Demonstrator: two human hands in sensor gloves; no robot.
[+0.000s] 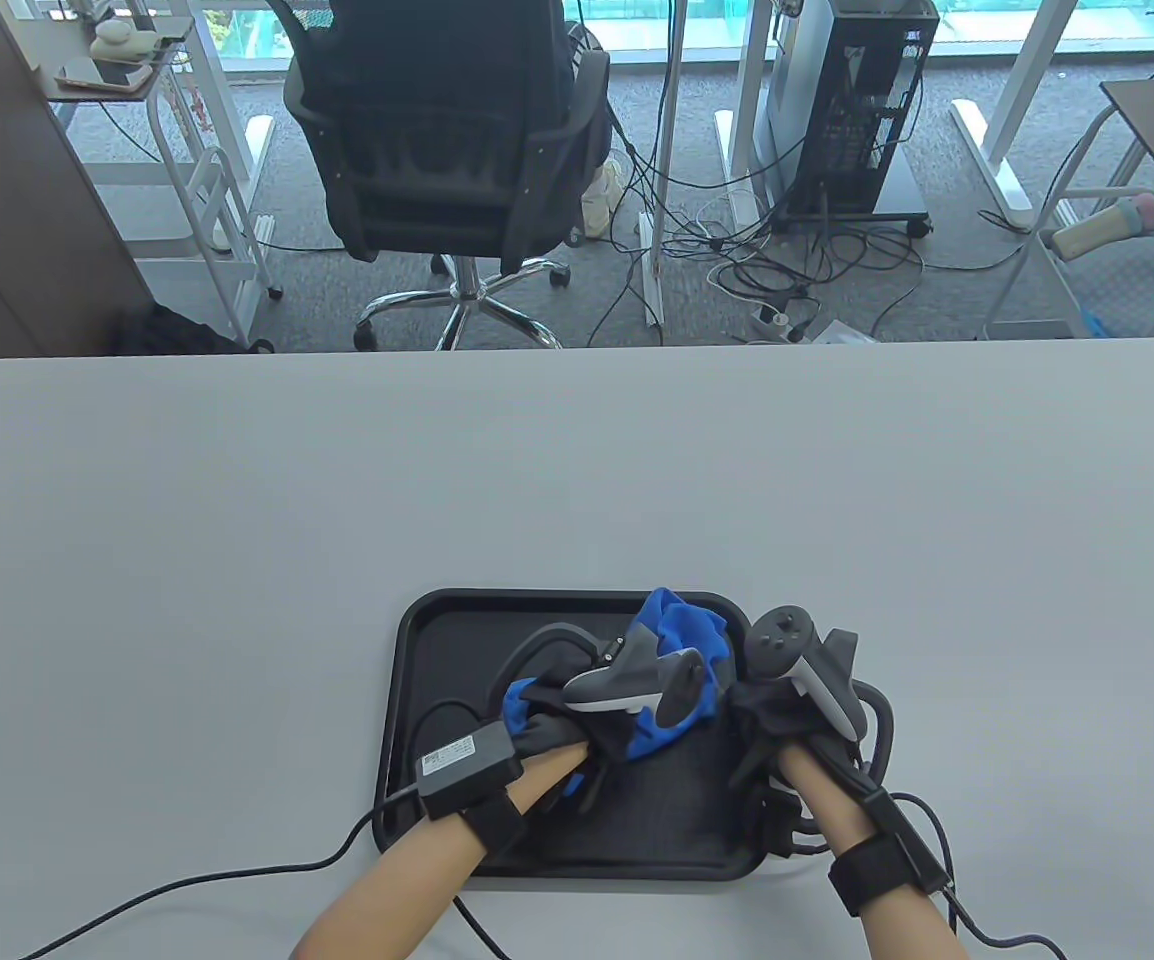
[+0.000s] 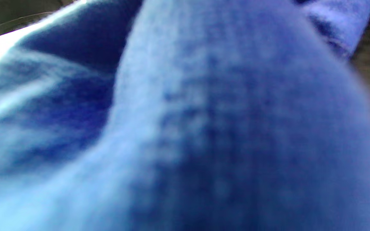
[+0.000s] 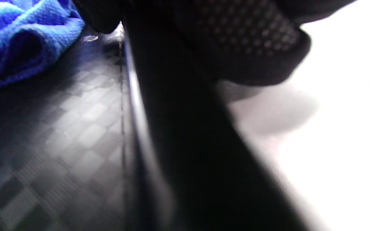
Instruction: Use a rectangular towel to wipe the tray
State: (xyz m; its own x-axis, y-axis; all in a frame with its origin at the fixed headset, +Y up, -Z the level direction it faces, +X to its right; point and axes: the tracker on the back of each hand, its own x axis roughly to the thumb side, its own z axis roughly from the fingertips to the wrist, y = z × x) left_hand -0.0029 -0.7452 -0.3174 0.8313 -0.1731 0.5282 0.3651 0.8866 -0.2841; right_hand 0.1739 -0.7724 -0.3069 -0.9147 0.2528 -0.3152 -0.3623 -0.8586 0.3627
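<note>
A black rectangular tray [image 1: 417,640] lies at the near middle of the grey table. A crumpled blue towel [image 1: 689,625] sits inside it toward the right. My left hand [image 1: 577,715] grips the towel and presses it onto the tray floor; the towel fills the left wrist view [image 2: 185,128]. My right hand [image 1: 767,715] holds the tray's right rim. In the right wrist view its gloved fingers [image 3: 242,38] lie over the rim [image 3: 172,128], with the towel [image 3: 18,38] at the upper left on the patterned tray floor.
The grey table [image 1: 237,520] stretches wide to the left, right and far side of the tray. Glove cables [image 1: 187,885] trail off the near edge. Beyond the table stand an office chair [image 1: 447,150] and a computer tower [image 1: 857,100].
</note>
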